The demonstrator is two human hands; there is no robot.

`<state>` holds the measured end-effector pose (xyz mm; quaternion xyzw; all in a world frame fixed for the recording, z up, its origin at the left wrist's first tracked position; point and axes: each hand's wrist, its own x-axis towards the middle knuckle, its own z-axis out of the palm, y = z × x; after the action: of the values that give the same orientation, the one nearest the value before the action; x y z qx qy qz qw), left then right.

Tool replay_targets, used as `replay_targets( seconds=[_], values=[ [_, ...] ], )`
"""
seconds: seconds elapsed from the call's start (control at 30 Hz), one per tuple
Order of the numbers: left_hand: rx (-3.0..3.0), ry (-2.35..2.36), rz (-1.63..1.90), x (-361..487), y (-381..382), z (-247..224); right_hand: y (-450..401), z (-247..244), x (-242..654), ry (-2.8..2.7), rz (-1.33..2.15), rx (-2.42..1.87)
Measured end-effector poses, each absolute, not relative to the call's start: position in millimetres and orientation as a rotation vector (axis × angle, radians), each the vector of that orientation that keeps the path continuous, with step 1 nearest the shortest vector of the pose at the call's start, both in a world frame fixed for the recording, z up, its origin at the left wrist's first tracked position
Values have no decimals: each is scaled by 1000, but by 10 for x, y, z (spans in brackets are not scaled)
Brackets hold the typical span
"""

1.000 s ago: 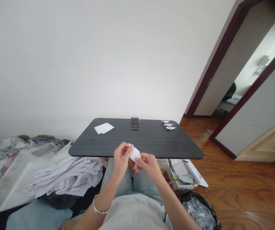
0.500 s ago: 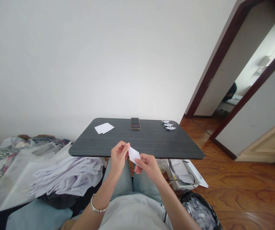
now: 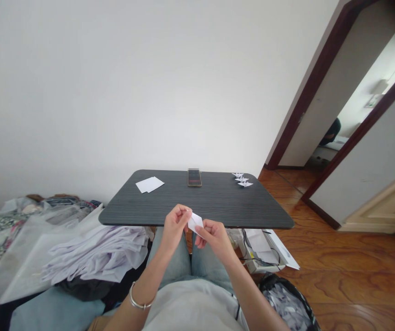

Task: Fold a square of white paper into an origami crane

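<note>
A small piece of folded white paper (image 3: 195, 222) is held in the air by the near edge of the dark table (image 3: 170, 202). My left hand (image 3: 177, 219) pinches its upper left end between thumb and fingers. On the lower right side, my right hand (image 3: 211, 233) grips the paper, thumb on top. Both hands are closed on it, and the fingers cover its ends. White paper sheets (image 3: 149, 184) lie at the table's left. Several folded paper cranes (image 3: 245, 184) stand in a row near the far right corner.
A phone (image 3: 194, 177) lies at the table's far edge, by the wall. Left of the table are piled white cloths (image 3: 97, 253). Below its right side are a white box (image 3: 262, 250) with cables and a black bag (image 3: 287, 303) of paper scraps on the wooden floor.
My left hand has shifted slightly right and down, nearer my right hand. Less of the folded paper shows between them, and its angle has changed a little.
</note>
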<state>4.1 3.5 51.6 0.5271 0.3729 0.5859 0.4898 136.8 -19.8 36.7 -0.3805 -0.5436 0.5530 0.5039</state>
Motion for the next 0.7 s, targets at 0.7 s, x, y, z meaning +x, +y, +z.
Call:
replay_targets(
  seconds=[0.7],
  values=[
    [1332, 992, 1451, 11, 36, 530, -182, 325, 1393, -1228, 1341, -907]
  ],
)
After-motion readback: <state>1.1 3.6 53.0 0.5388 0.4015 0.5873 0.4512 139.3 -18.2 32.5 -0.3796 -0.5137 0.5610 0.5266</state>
